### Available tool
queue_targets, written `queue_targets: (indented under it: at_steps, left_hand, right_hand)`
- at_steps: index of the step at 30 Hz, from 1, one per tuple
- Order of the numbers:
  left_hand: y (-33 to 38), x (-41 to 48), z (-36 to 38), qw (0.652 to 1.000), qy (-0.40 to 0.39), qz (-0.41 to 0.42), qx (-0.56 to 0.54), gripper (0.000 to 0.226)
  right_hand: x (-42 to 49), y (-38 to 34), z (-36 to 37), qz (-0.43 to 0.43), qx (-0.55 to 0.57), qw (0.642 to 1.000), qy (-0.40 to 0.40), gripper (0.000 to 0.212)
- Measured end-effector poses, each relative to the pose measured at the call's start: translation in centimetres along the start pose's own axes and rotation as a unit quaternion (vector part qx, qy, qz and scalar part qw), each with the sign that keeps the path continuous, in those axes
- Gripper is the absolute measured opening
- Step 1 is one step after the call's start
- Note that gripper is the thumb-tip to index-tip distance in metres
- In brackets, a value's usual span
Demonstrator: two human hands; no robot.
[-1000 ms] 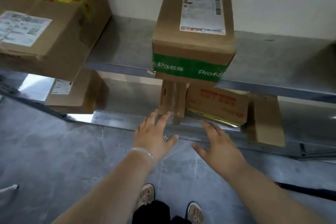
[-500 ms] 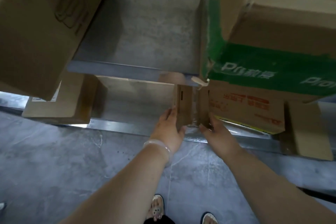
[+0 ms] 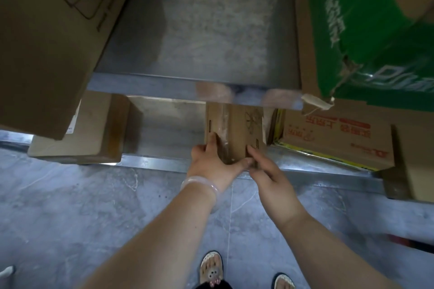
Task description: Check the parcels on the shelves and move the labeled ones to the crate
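Below, a small upright carton (image 3: 232,134) is gripped from both sides on the lower shelf (image 3: 164,162).

Nearest, sandalled feet (image 3: 211,270) are seen on the grey floor (image 3: 70,218). A translucent bangle (image 3: 199,183) is worn at the left wrist. The left hand (image 3: 211,162) is closed on the carton's left edge, thumb laid under its front corner; the right hand (image 3: 270,176) is pressed to the right edge, fingers curled on it. The carton is stood at the shelf's front lip, just beside a red-printed box (image 3: 333,141) to its right. A labelled brown box (image 3: 79,131) is set further left on the same shelf. Beyond, on the upper shelf (image 3: 199,30), a large plain box (image 3: 47,30) and a green-taped box (image 3: 364,30) are placed well apart.
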State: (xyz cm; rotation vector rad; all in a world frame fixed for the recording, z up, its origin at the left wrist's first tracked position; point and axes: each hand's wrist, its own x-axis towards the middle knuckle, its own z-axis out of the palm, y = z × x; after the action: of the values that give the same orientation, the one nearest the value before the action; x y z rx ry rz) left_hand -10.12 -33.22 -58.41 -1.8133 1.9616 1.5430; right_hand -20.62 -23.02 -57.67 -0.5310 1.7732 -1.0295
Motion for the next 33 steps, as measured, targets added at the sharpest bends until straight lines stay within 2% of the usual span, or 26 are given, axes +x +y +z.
queue_targets:
  at_steps: [3, 6, 8, 9, 11, 14, 16, 18, 20, 24, 27, 29, 33]
  left_hand:
    - [-0.9, -0.3, -0.8, 0.998, 0.015, -0.022, -0.061, 0.1]
    - [-2.4, -0.6, -1.7, 0.992, 0.005, -0.012, -0.128, 0.084]
    - [-3.4, -0.9, -2.0, 0.986, -0.018, -0.003, -0.165, 0.086]
    - [-3.9, -1.1, -2.1, 0.984, -0.03, 0.0, -0.178, 0.089]
    - [-4.6, -1.2, -1.9, 0.977, -0.053, -0.011, -0.208, 0.084]
    - [-5.2, -1.2, -1.3, 0.963, -0.09, -0.014, -0.255, 0.074]
    - [-5.4, -1.1, -1.0, 0.957, -0.089, -0.001, -0.276, 0.075]
    - [-5.2, -1.2, -0.9, 0.961, -0.082, 0.016, -0.264, 0.059]
    - [-5.0, -1.1, -0.9, 0.973, -0.06, 0.044, -0.22, 0.054]
    - [-4.2, -0.9, -0.7, 0.989, 0.03, 0.05, -0.139, 0.062]
    - [-3.5, -0.8, 0.0, 0.998, -0.011, 0.046, -0.05, 0.065]
    - [-3.5, -0.7, 0.4, 0.999, -0.036, 0.028, -0.025, 0.074]
    - [-3.6, -0.3, 0.7, 1.0, -0.016, 0.007, 0.008, 0.094]
  right_hand:
    - [0.1, -0.2, 0.3, -0.012, -0.026, 1.0, -0.011, 0.043]
    - [0.9, -0.2, -0.6, -0.007, -0.04, 0.998, 0.052, 0.053]
    - [1.4, 0.0, -1.6, 0.033, -0.036, 0.996, 0.07, 0.059]
    - [1.6, 0.2, -2.0, 0.057, -0.025, 0.997, 0.055, 0.059]
    - [1.6, 0.7, -2.3, 0.105, 0.006, 0.994, 0.017, 0.052]
    - [1.4, 1.3, -2.4, 0.134, 0.078, 0.988, 0.018, 0.029]
    - [1.3, 1.5, -2.2, 0.13, 0.121, 0.983, 0.035, 0.034]
    - [1.0, 1.6, -2.1, 0.116, 0.13, 0.983, 0.052, 0.045]
    - [0.7, 1.5, -2.0, 0.101, 0.124, 0.985, 0.063, 0.051]
    - [0.9, 1.1, -1.7, 0.046, 0.067, 0.995, 0.065, 0.051]
    - [1.0, 0.5, -0.8, 0.008, 0.009, 0.999, 0.051, 0.052]
    - [1.2, 0.9, -0.4, -0.006, -0.047, 0.997, 0.056, 0.062]
    - [0.5, 1.2, 0.5, -0.017, -0.127, 0.991, 0.047, 0.071]
